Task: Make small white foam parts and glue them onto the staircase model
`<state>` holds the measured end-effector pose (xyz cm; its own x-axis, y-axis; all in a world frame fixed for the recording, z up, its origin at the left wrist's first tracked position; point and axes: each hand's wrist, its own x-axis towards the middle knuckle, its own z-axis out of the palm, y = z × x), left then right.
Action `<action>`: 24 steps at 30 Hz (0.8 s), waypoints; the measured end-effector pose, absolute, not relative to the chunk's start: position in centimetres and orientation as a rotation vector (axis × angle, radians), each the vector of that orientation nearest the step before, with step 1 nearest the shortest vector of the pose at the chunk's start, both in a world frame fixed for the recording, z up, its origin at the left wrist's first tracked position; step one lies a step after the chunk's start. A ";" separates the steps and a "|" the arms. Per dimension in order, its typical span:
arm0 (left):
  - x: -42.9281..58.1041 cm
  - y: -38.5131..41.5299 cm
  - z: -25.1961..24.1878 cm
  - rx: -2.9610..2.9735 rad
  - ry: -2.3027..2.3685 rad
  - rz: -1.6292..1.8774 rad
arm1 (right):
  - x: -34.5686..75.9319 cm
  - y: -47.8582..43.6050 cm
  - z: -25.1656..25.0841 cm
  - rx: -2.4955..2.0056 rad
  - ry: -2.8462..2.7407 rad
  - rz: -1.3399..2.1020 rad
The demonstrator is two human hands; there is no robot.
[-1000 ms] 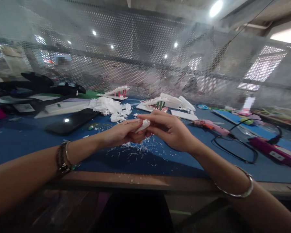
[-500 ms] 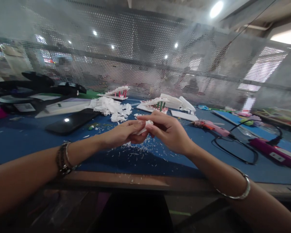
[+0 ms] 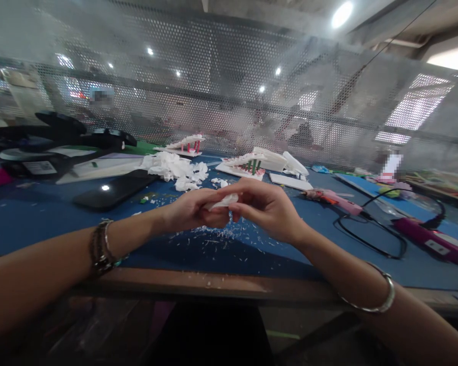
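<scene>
My left hand [image 3: 193,209] is closed around a small, crumpled white piece [image 3: 226,201] that looks like paper or thin foam. From the other side my right hand [image 3: 265,207] pinches the same piece between thumb and fingers. Both hands meet above the table, and the fingers hide part of the piece. Below them, fine white shavings [image 3: 229,234] lie scattered on the blue tabletop [image 3: 301,254]. Just beyond the hands rests a heap of white crumpled scraps [image 3: 175,169].
Small white models stand behind, one on red posts [image 3: 191,145], another on green posts [image 3: 248,166]. A black phone [image 3: 110,192] lies left. On the right are a pink glue gun [image 3: 338,201], its black cable and a magenta power strip [image 3: 431,241]. A perforated screen [image 3: 221,86] backs the table.
The white piece has turned between my fingers and now shows a longer, flatter side. My left thumb has shifted off its top. The arms have hardly moved.
</scene>
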<state>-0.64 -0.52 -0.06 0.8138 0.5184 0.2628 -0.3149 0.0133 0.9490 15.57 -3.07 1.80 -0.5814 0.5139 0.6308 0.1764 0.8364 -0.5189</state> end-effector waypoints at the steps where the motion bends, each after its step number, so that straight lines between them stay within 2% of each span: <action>1: -0.7 -0.5 -0.1 1.414 0.161 0.637 | 15.5 -3.1 1.8 -0.501 -2.174 0.520; 14: -0.9 -0.3 -0.1 1.380 0.074 0.478 | 15.4 -3.3 2.1 -0.457 -2.246 0.269; 21: -0.9 -0.2 0.1 1.419 0.021 0.346 | 15.2 -3.5 2.0 -0.400 -2.225 0.415; 24: -0.7 -0.4 0.3 1.506 0.090 0.458 | 15.2 -3.4 1.8 -0.510 -2.110 0.458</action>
